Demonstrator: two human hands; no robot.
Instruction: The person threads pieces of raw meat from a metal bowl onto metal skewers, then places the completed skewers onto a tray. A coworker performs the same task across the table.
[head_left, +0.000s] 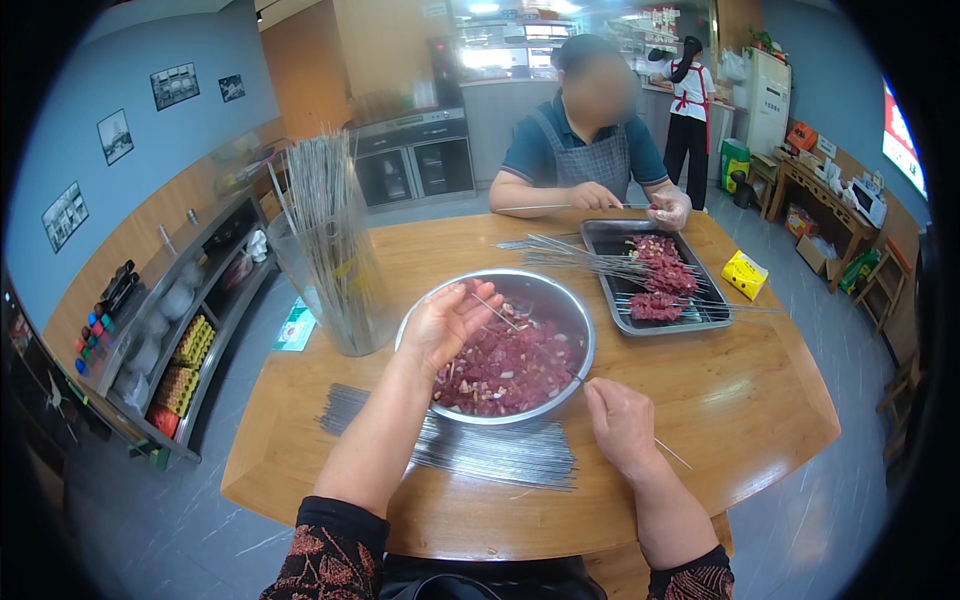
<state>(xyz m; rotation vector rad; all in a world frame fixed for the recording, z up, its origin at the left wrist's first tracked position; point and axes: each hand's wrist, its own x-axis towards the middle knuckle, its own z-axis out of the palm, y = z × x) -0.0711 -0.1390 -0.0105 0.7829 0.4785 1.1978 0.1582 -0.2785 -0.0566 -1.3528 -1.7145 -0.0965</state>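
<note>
My right hand (622, 424) is closed around a thin metal skewer (496, 312), whose rear end sticks out behind the fist. The skewer slants over a steel bowl (589, 330) towards my left hand (450, 321). The left palm is turned up, and the fingers pinch a small reddish piece of raw meat (472, 285) by the skewer's tip. Diced raw meat (510, 367) mixed with pale chopped bits lies in the bowl. Below the bowl, many loose metal skewers (495, 450) are spread side by side on the wooden table (720, 405), partly under my left forearm.
A clear container (352, 300) of upright skewers stands left of the bowl. On the right, a dark tray (619, 319) holds loaded meat skewers (667, 277), some overhanging its edge. Across the table, a person (592, 142) holds a skewer. A yellow packet (745, 274) lies beyond the tray.
</note>
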